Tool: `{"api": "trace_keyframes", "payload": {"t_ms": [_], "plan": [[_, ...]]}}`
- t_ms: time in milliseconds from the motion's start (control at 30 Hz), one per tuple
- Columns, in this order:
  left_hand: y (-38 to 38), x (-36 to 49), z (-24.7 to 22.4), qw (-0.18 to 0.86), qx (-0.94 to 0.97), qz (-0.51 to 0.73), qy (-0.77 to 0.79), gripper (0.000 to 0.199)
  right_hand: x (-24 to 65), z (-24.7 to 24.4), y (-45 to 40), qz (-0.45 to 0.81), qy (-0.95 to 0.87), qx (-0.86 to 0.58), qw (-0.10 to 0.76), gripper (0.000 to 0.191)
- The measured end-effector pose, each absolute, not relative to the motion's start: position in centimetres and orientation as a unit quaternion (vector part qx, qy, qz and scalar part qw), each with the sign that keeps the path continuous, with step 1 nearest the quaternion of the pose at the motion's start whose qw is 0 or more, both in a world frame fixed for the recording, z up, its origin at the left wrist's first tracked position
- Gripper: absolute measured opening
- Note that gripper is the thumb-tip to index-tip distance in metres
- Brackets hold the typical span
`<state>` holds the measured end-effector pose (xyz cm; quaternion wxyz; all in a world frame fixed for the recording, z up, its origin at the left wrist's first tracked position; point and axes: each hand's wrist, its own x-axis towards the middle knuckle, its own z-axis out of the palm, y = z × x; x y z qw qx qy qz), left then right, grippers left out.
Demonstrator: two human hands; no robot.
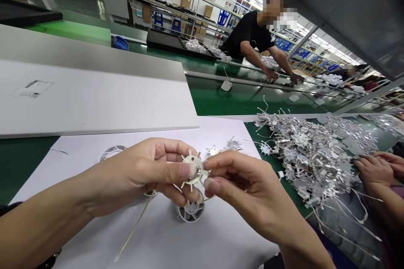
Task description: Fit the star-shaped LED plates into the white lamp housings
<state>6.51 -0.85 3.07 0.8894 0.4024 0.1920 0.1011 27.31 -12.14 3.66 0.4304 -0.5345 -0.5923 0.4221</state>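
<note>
My left hand [158,172] pinches a small white disc [191,180] with thin spokes sticking out around its rim, thumb on its face. At the disc's right edge, the thumb and forefinger of my right hand [240,189] are closed on one of the spokes. A thin pale wire [134,227] with a small connector at its end hangs below my left hand. Under the hands, a round white housing with vents [191,212] stands on the white sheet [151,239]. Another round housing [112,152] is partly hidden behind my left wrist.
A big heap of spoked metal plates with wires [315,155] lies at right, beside another person's hands [375,170]. A few plates [221,148] lie on the sheet. A white panel [94,96] lies at left. Across the green conveyor [214,101], a person [252,33] leans over.
</note>
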Motion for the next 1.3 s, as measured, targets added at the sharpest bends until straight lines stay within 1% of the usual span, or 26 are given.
{"api": "trace_keyframes", "payload": {"t_ms": [67,167,233,300,400,467,533,600,667,700,733,800,833,933,967,1067,1167,1300], "plan": [[-0.9,6.5,2.9,0.902,0.382,0.099,0.177,0.018,26.9,3.7,-12.4,0.339,-0.631,-0.537,0.445,0.005],[-1.1,6.6,2.9,0.907,0.363,0.106,0.185,0.016,26.4,3.8,-12.4,0.215,-0.682,-0.531,0.454,0.017],[-1.3,6.6,3.0,0.902,0.365,0.112,0.2,0.019,26.4,3.8,-12.2,0.202,-0.683,-0.544,0.444,0.021],[-1.4,6.7,3.1,0.89,0.382,0.119,0.217,0.023,26.5,3.8,-12.1,0.254,-0.658,-0.561,0.433,0.023],[-1.8,7.0,3.5,0.857,0.428,0.133,0.255,0.024,26.9,3.8,-11.9,0.364,-0.605,-0.563,0.43,0.026],[-2.2,7.2,3.9,0.824,0.463,0.146,0.292,0.025,27.3,3.6,-11.8,0.442,-0.558,-0.553,0.434,0.029],[-2.8,7.3,4.1,0.782,0.5,0.179,0.327,0.028,27.6,3.4,-11.9,0.52,-0.507,-0.52,0.45,0.026],[-3.4,7.3,3.9,0.72,0.559,0.234,0.338,0.029,27.8,3.3,-12.0,0.569,-0.466,-0.485,0.474,0.022],[-3.9,7.3,3.2,0.634,0.64,0.296,0.318,0.019,27.9,3.2,-12.3,0.579,-0.444,-0.479,0.489,0.021],[-4.1,7.3,2.8,0.587,0.68,0.325,0.295,0.017,27.9,3.2,-12.4,0.576,-0.438,-0.484,0.492,0.019],[-4.2,7.3,2.5,0.544,0.713,0.35,0.269,0.021,27.9,3.2,-12.5,0.571,-0.437,-0.493,0.489,0.018],[-4.2,7.2,1.9,0.487,0.751,0.387,0.224,0.035,27.9,3.1,-12.9,0.536,-0.46,-0.512,0.489,0.011],[-4.2,7.2,1.8,0.474,0.758,0.394,0.212,0.038,27.9,3.0,-13.0,0.498,-0.487,-0.52,0.494,0.008],[-4.0,7.2,1.7,0.474,0.767,0.379,0.208,0.032,27.8,2.4,-13.3,0.306,-0.619,-0.523,0.5,0.037],[-3.9,7.3,1.8,0.479,0.765,0.375,0.211,0.029,27.7,2.1,-13.3,0.239,-0.663,-0.511,0.493,0.042],[-3.9,7.3,1.9,0.506,0.745,0.367,0.232,0.021,27.4,1.5,-13.1,0.101,-0.742,-0.484,0.453,0.038],[-3.9,7.3,1.8,0.541,0.726,0.345,0.248,0.016,27.1,1.0,-12.8,0.052,-0.755,-0.489,0.433,0.03],[-3.9,7.5,1.7,0.551,0.715,0.353,0.247,0.022,26.9,1.0,-12.7,0.031,-0.753,-0.495,0.433,0.022]]}}
